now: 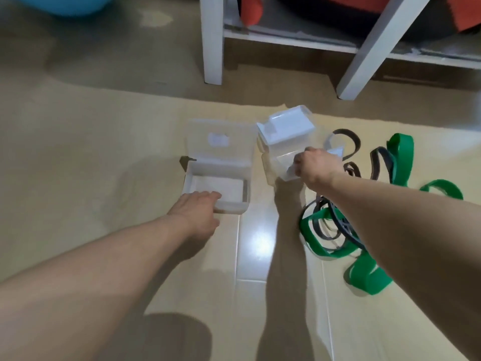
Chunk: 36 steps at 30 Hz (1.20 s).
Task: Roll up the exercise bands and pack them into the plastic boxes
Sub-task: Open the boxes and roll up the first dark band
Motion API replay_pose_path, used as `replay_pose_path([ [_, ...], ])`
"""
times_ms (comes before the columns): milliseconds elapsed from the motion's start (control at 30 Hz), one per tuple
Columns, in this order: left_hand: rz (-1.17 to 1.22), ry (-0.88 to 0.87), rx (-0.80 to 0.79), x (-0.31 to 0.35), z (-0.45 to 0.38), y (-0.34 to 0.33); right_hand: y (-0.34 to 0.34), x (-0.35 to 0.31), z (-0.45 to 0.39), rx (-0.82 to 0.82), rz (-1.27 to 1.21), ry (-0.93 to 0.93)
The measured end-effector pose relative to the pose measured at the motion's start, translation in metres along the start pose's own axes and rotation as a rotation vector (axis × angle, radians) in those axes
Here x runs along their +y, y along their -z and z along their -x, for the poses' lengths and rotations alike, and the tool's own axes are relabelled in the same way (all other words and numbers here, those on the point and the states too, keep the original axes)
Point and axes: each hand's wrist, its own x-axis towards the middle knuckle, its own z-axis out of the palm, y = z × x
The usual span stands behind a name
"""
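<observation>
Two clear plastic boxes stand open on the tiled floor. The left box (pixel 218 162) lies flat with its lid folded back, and my left hand (pixel 197 212) grips its near rim, fingers over the edge. My right hand (pixel 316 165) holds the right box (pixel 281 142) by its near edge, tilted up off the floor with its lid up. To the right, green exercise bands (pixel 364 277) and dark grey bands (pixel 328 227) lie loose and tangled on the floor, partly hidden under my right forearm.
A white shelf frame (pixel 213 48) with a slanted leg (pixel 369 53) stands just behind the boxes, holding orange and dark items. A blue round object (pixel 75 3) sits at the far left. Bare floor tiles (pixel 250 256) lie between my arms.
</observation>
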Motion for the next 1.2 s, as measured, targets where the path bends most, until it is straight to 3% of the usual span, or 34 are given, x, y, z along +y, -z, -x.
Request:
replay_pose_path([
  [133, -0.048, 0.023, 0.007, -0.004, 0.017, -0.01, -0.009, -0.023, 0.025, 0.123, -0.012, 0.126],
  [300, -0.067, 0.074, -0.031, -0.006, 0.045, -0.016, -0.014, -0.065, 0.069, 0.052, -0.016, 0.247],
  [433, -0.217, 0.095, -0.07, -0.013, 0.069, -0.015, -0.023, -0.093, 0.105, 0.054, -0.001, 0.3],
  [500, -0.279, 0.111, -0.092, -0.017, 0.078, -0.016, -0.026, -0.105, 0.12, -0.002, 0.004, 0.308],
  [633, -0.295, 0.148, -0.096, -0.014, 0.085, -0.012, -0.032, -0.116, 0.141, -0.235, -0.242, 0.294],
  [700, -0.271, 0.134, -0.009, 0.001, 0.086, -0.006, -0.031, -0.112, 0.147, -0.214, -0.334, 0.298],
  [800, -0.172, 0.061, 0.172, 0.028, 0.082, 0.0, -0.024, -0.086, 0.145, 0.018, -0.457, 0.184],
  [900, -0.084, -0.033, 0.166, 0.045, 0.071, -0.006, -0.022, -0.039, 0.133, 0.201, -0.424, -0.08],
  [967, -0.085, -0.092, 0.129, 0.052, 0.064, -0.013, -0.032, -0.004, 0.128, 0.157, -0.264, -0.289],
  [1067, -0.09, -0.168, 0.12, 0.062, 0.061, -0.021, -0.052, 0.035, 0.133, -0.107, -0.2, -0.522],
  [1200, -0.088, -0.223, 0.144, 0.071, 0.061, -0.026, -0.066, 0.063, 0.142, -0.076, -0.204, -0.501],
])
